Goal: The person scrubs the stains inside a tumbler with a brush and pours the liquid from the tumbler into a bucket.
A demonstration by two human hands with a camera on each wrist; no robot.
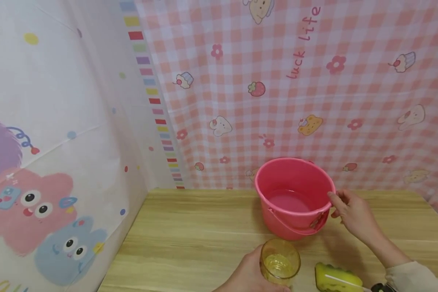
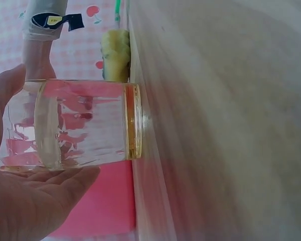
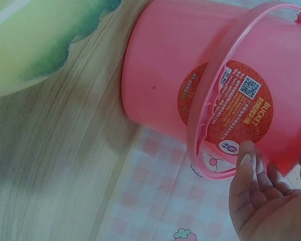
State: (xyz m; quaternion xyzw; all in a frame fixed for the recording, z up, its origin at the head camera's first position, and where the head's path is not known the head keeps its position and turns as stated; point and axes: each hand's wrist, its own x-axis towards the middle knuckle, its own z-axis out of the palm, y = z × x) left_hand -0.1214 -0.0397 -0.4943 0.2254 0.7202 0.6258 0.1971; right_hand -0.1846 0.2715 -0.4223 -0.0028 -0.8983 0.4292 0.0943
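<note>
A pink plastic bucket (image 1: 284, 223) stands upright near the back of the table, its handle hanging down in front. Clear liquid seems to lie in its bottom. My right hand (image 1: 355, 213) is at the bucket's right rim, thumb over the edge and other fingers outside. In the right wrist view, that hand (image 3: 271, 201) is beside the bucket's red label (image 3: 241, 105). My left hand (image 1: 246, 271) holds an amber drinking glass (image 1: 280, 261) in front of the bucket. The left wrist view shows thumb and fingers of the left hand (image 2: 35, 201) around the glass (image 2: 85, 125).
A yellow-green sponge (image 1: 337, 278) with a scalloped dark edge lies right of the glass, near the right sleeve. The wood-grain table (image 1: 190, 243) meets a pink checked cloth (image 1: 211, 105) behind and a white cartoon-print sheet (image 1: 91, 162) at left.
</note>
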